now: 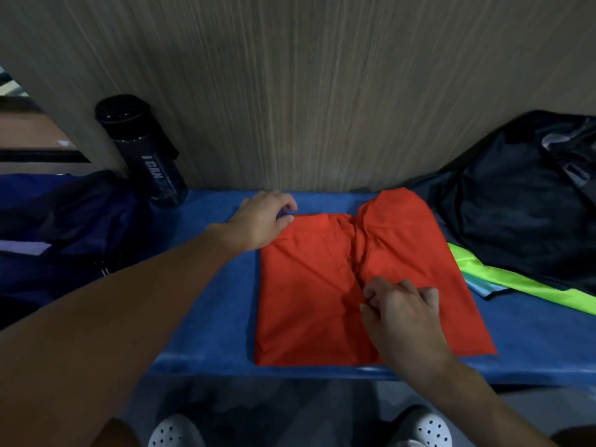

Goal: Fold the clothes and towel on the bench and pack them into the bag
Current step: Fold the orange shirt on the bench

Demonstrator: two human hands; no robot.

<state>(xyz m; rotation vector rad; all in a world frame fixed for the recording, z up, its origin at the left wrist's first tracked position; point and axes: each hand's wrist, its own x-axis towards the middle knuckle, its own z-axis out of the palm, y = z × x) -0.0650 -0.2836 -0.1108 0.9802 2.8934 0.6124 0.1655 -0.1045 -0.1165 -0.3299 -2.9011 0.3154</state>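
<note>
On the blue towel (219, 301) lay the folded orange garment (309, 285). The left hand (261, 221) pinched its far left corner in a narrow grip; the right hand (403, 314) likewise pinched its centre crease.

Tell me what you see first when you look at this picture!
The bright orange garment jumps out, lying flat in the middle of the blue bench. The left hand pinches its far left corner, and the right hand touches its middle crease. A neon green strip peeks from under dark clothes on the right.
</note>
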